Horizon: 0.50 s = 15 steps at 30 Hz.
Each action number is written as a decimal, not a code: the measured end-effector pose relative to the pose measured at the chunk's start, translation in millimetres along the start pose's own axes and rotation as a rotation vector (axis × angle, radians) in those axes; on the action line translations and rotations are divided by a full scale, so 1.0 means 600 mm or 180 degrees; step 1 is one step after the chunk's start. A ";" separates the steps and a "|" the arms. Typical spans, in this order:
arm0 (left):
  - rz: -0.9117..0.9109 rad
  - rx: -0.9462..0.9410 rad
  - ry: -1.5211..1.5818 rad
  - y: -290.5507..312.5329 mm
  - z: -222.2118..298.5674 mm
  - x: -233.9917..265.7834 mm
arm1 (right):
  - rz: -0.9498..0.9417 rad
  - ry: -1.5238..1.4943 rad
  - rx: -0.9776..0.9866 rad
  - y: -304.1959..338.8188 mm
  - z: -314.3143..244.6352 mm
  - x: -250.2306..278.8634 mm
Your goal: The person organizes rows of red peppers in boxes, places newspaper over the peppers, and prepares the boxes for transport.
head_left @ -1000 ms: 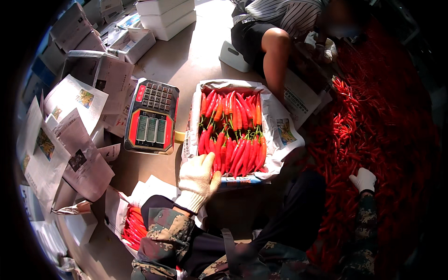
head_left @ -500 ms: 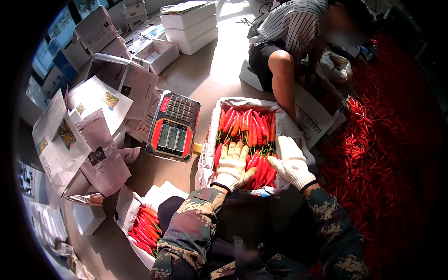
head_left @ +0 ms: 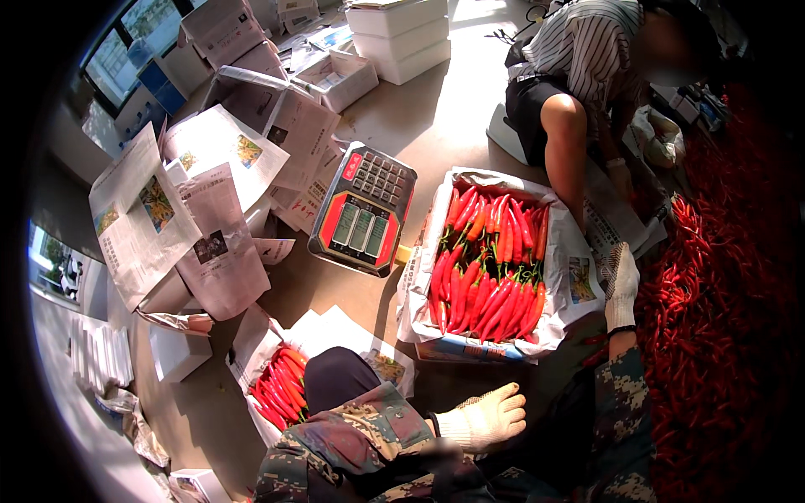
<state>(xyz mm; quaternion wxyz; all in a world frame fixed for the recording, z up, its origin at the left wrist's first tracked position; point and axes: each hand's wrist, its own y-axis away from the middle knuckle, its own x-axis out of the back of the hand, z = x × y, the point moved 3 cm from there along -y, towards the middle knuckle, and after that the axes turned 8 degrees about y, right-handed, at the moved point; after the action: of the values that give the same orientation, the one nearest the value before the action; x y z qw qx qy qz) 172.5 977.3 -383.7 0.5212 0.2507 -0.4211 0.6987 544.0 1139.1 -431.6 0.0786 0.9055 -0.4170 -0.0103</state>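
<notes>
Red chili peppers (head_left: 490,289) lie in rows inside a box lined with newspaper (head_left: 566,314), in front of me. My left hand (head_left: 485,419), in a cream knit glove, hovers below the box's near edge, fingers stretched out and holding nothing. My right hand (head_left: 620,289), in a matching glove with a dotted palm, is just beyond the box's right side, beside the loose chili pile (head_left: 700,335). Its fingers are extended, and I see nothing in them. Left of the box rests a scale with keypad and display (head_left: 362,210).
A second newspaper-lined box of chilies (head_left: 281,390) stands at lower left. Newspaper-lined boxes (head_left: 222,243) crowd the left side. White foam boxes (head_left: 398,42) are stacked at the back. A person in a striped shirt (head_left: 579,59) sits at far right, bent over another paper-lined box.
Both my hands have come off the chilies: the left drew back toward me, the right moved away to the right. The view shifted, so the box now appears farther right.
</notes>
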 end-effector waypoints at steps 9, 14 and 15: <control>-0.0058 0.0252 0.0107 -0.001 -0.039 -0.008 | -0.0231 -0.0189 0.0112 0.017 -0.016 -0.005; -0.0076 0.0374 0.0249 0.003 -0.052 0.004 | -0.0216 0.0001 0.0131 -0.019 0.021 0.002; -0.0073 0.0368 0.0271 -0.003 -0.055 0.005 | -0.0180 -0.0123 0.0095 -0.040 0.026 0.011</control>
<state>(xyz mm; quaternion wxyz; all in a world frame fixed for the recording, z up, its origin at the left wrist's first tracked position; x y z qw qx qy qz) 176.0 1006.8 -398.0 0.5313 0.2553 -0.3546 0.7258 565.2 1147.3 -450.6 0.0567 0.9176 -0.3927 -0.0237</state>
